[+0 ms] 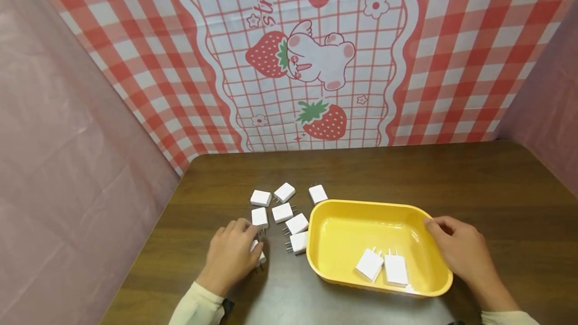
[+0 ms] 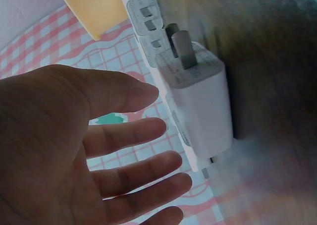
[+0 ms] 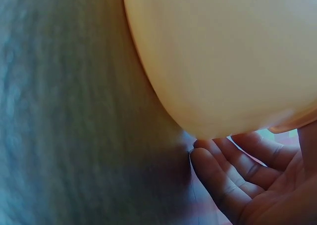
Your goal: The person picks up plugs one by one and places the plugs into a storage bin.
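Observation:
My left hand [image 1: 232, 252] reaches over a white charger plug [image 1: 260, 257] left of the tray. In the left wrist view, the fingers are spread and loosely bent beside a plug [image 2: 203, 106] with its metal prongs showing, and a gap shows between thumb and plug. On the right, my other hand [image 1: 465, 250] pinches the rim of a yellow plastic tray [image 1: 379, 205], with its thumb over the edge and its fingers [image 3: 213, 178] against the outside wall. Inside the tray lie two white charger plugs [image 1: 395, 270], side by side near the front wall.
Several more white charger plugs [image 1: 282, 212] lie scattered between the left hand and the tray, one of them [image 1: 318, 193] at the tray's back left corner. The brown wooden table [image 1: 217, 174] ends at a red-and-white checked cloth [image 1: 451, 89] hanging behind it.

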The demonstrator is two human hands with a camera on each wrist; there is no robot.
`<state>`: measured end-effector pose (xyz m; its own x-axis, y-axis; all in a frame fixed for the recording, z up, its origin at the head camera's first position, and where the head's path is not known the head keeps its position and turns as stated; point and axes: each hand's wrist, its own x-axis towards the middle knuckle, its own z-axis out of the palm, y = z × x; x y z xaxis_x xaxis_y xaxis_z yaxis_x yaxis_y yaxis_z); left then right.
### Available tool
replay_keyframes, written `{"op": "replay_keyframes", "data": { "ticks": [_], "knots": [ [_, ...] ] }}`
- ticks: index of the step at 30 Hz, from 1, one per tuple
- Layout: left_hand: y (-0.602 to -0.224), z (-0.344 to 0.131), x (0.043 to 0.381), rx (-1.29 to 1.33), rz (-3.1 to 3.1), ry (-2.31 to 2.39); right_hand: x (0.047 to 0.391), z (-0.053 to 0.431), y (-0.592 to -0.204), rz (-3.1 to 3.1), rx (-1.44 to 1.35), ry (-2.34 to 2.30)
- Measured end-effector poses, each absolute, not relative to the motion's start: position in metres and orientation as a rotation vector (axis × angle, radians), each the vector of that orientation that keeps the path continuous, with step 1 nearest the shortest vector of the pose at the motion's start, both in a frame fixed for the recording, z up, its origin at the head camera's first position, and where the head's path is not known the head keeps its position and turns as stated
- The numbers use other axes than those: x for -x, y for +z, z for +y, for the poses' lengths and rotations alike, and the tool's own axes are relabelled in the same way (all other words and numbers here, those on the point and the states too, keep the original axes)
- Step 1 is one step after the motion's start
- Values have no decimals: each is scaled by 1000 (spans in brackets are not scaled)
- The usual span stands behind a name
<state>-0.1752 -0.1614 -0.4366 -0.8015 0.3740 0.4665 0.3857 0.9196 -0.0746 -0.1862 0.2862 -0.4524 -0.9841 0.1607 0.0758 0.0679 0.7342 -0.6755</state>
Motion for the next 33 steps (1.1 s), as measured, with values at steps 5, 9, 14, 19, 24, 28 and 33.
{"op": "replay_keyframes", "data": {
  "ticks": [5,9,14,19,24,28,33],
  "knots": [
    [-439,-162,172,524,-2608,-30,187,288,-451,-2817,178,1073],
    [-440,-163,170,509,-2628,-34,188,288,-450,-2827,188,1085],
    [-443,-163,167,479,-2680,-36,188,287,-449,-2836,198,1093],
    [-446,-162,163,452,-2714,-26,187,287,-449,-2842,212,1094],
    [-448,-160,159,431,-2715,-30,187,287,-451,-2837,218,1089],
    [-448,-160,157,432,-2721,-9,187,287,-451,-2832,206,1086],
    [-447,-162,154,447,-2722,3,187,287,-451,-2821,201,1088]
  ]
}}
